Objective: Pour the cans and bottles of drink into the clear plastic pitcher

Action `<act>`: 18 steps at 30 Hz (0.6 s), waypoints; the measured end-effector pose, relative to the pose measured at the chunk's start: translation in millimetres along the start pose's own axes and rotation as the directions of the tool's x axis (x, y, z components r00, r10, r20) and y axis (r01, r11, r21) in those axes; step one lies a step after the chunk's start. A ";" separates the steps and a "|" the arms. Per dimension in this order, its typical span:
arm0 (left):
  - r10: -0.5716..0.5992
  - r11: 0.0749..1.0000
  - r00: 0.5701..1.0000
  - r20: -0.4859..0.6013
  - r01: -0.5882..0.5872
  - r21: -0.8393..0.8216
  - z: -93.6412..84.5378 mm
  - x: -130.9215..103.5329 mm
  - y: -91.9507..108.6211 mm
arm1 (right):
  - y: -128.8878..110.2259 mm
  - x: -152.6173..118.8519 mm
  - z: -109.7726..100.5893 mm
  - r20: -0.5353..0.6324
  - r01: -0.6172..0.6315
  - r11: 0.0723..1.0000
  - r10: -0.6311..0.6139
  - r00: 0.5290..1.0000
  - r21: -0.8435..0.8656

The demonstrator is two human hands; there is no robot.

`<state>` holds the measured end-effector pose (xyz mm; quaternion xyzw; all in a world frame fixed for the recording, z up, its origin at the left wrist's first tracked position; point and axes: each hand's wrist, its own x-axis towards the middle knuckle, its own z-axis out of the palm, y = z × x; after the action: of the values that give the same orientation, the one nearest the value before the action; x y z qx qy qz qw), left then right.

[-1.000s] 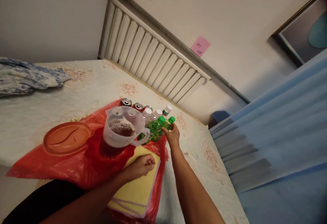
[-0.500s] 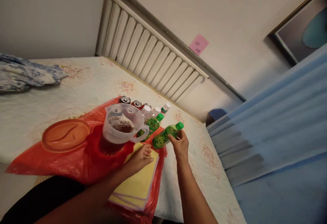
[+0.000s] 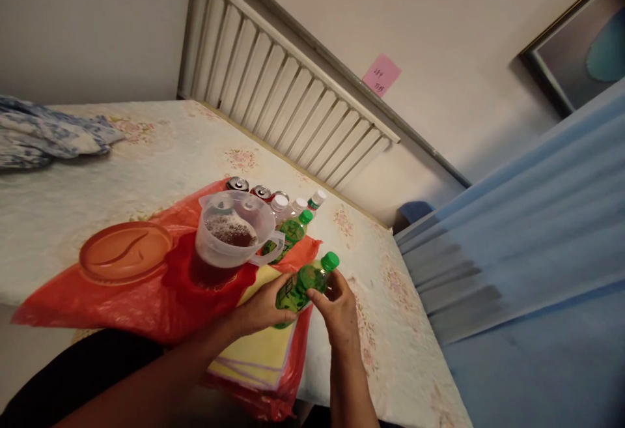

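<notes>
Green bottle [image 3: 301,286], held in both hands above the near right part of a red plastic sheet [image 3: 112,304], tilted, with its green cap directed toward the far right. The left hand [image 3: 267,305] is closed around the lower part of the bottle, thumb on the near side. The right hand [image 3: 336,304] grips it near the shoulder, just below the cap, between thumb and fingers. To the left stands a translucent jug [image 3: 222,257] containing a dark, reddish-brown liquid with foam on its surface; its handle points right, toward a second green bottle [image 3: 294,228]. Beyond these are bottles with white caps [image 3: 278,203] and, farther left, a row of drink cans [image 3: 237,184], partly hidden by the jug. A round orange lid [image 3: 125,252] lies on the sheet, left of the jug. A yellow item with pale purple edging [image 3: 258,357] lies beneath the left hand and the held bottle. The sheet is spread on a bench [image 3: 180,148] with a floral cover; crumpled blue-and-white cloth [image 3: 49,131] occupies its far left part.
</notes>
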<state>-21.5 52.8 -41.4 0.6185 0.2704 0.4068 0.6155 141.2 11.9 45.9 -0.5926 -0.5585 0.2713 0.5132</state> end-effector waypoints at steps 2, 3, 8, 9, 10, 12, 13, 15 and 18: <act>0.013 1.000 1.000 0.010 -0.013 0.021 -0.4 -1.3 6.1 | -3.0 -3.2 1.1 0.014 -0.017 0.999 0.017 1.000 0.032; 0.008 1.000 1.000 0.009 -0.008 0.028 -0.6 -1.9 8.5 | -5.3 -3.9 1.0 0.030 -0.024 0.998 0.023 0.999 0.055; -0.048 0.998 0.999 -0.007 0.048 0.036 -1.7 -5.2 16.6 | -17.8 -1.5 -2.8 -0.024 -0.031 0.986 0.035 0.999 0.162; -0.049 0.998 0.999 -0.004 0.049 0.033 -1.9 -5.9 17.6 | -19.6 -0.8 -3.5 -0.068 -0.024 0.986 0.035 0.997 0.168; -0.049 0.998 0.999 0.002 0.049 0.031 -2.1 -6.5 18.3 | -21.3 -0.4 -3.9 -0.107 -0.015 0.985 0.034 0.994 0.169; -0.043 0.999 0.999 0.010 0.043 0.033 -2.4 -7.6 18.8 | -24.1 -0.5 -4.1 -0.151 -0.001 0.986 0.026 0.988 0.164; -0.041 0.998 0.999 0.012 0.041 0.038 -2.6 -8.2 18.9 | -25.2 -0.9 -3.9 -0.162 0.005 0.987 0.021 0.987 0.158; -0.036 0.997 0.999 0.010 0.035 0.064 -3.0 -9.3 18.8 | -27.0 -2.1 -3.4 -0.176 0.010 0.991 0.013 0.984 0.131; -0.037 0.991 0.999 0.015 0.035 0.129 -4.0 -10.5 18.9 | -28.2 -3.7 -2.9 -0.177 0.018 0.995 0.000 0.984 0.101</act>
<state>-33.4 44.4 -24.9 0.6557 0.3018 0.3717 0.5838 132.2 3.2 71.6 -0.5848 -0.4985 0.2436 0.5917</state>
